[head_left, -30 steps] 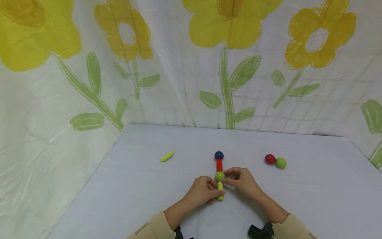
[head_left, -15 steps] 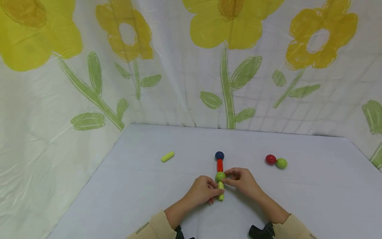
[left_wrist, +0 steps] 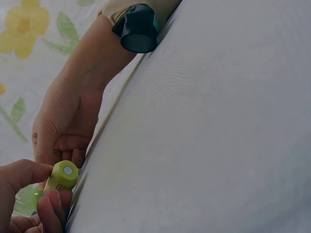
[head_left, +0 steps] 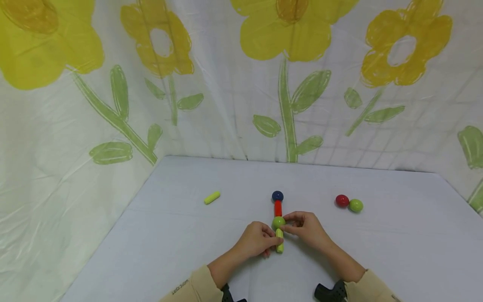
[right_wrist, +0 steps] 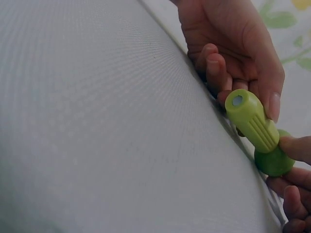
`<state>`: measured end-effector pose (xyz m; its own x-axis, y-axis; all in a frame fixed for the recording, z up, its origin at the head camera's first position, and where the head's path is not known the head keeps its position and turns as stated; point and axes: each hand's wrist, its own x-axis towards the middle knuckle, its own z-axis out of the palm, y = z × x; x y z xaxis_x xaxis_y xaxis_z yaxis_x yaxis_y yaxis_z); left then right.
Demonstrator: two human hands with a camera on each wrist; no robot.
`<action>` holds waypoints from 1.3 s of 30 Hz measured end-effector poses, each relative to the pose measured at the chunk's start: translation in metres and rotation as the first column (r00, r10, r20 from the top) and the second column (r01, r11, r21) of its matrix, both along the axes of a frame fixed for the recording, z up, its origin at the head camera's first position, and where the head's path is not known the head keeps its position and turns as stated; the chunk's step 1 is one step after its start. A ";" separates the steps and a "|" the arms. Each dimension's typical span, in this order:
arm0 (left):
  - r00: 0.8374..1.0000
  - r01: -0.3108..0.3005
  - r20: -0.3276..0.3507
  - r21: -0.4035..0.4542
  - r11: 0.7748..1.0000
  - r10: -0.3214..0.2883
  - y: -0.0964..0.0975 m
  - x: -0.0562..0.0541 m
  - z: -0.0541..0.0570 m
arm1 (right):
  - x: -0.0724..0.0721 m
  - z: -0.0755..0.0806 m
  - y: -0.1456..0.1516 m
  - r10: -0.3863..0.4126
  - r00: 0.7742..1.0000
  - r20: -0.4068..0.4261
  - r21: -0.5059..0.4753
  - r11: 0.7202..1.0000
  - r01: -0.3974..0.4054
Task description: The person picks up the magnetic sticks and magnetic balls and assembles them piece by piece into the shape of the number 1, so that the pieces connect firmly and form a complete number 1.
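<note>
A line of toy pieces lies on the table in the head view: a dark blue ball, a red rod, a green ball and a yellow-green rod. My left hand pinches the yellow-green rod between thumb and fingers. On the other side, my right hand grips the green ball with thumb and fingertips. The right wrist view shows the ribbed rod against the green ball; a silvery disc marks the rod's free end.
Another yellow-green rod lies at the back left of the white table. To the right, a red ball touches a second green ball. A flower-printed curtain hangs behind the table's far edge.
</note>
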<state>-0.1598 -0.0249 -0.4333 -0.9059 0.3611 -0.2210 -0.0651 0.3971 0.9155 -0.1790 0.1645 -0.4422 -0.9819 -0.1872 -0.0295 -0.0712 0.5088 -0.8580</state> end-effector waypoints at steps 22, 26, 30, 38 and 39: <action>1.000 0.030 -0.009 0.006 1.000 -0.030 -0.001 -0.002 0.000 | 0.000 0.003 0.002 0.045 0.999 -0.031 -0.012 0.999 -0.045; 1.000 0.027 -0.003 0.012 1.000 -0.027 -0.001 -0.003 -0.001 | 0.000 0.004 0.002 0.043 0.999 -0.027 -0.013 0.999 -0.043; 1.000 0.021 0.007 0.022 1.000 -0.021 -0.001 -0.003 -0.002 | 0.001 0.004 0.001 0.037 0.999 -0.024 -0.016 0.999 -0.037; 0.999 0.013 0.036 0.042 0.999 -0.015 -0.001 -0.003 -0.003 | 0.000 0.005 0.003 0.022 1.000 -0.015 0.002 1.000 -0.022; 0.999 0.013 0.037 0.044 0.999 -0.014 -0.001 -0.003 -0.003 | 0.000 0.005 0.004 0.016 1.000 -0.018 0.010 1.000 -0.016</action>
